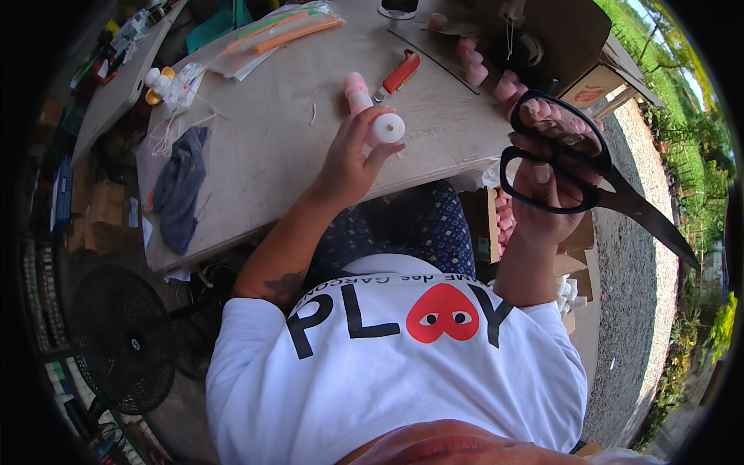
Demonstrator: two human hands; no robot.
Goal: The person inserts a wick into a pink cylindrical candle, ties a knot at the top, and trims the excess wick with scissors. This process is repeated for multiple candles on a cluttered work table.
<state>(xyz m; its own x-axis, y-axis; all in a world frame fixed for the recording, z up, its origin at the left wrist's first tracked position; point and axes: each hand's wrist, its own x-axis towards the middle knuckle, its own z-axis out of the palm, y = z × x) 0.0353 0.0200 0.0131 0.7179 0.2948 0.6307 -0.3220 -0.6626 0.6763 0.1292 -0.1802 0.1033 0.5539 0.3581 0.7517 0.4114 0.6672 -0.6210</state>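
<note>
My left hand [353,147] is at the table's near edge, its fingers and thumb closed around a white round-ended piece [389,129] with a small knob at its centre. Just beyond those fingers lies a pink cylindrical piece [356,91]; whether the two are joined is hidden by the hand. Over at the right, my right hand [542,186] is raised off the table's corner, gripping large black-handled scissors [554,209]. Its fingers show through the handle loops, and the blades point away to the lower right. A red utility knife [401,74] rests beside the pink piece.
Several small pink cups [474,72] stand at the table's far right, near an open cardboard box [597,85]. A blue-grey cloth [182,186] and bagged orange sticks [294,32] lie leftward. Below are a box of pink pieces [505,217] and a black fan [124,341].
</note>
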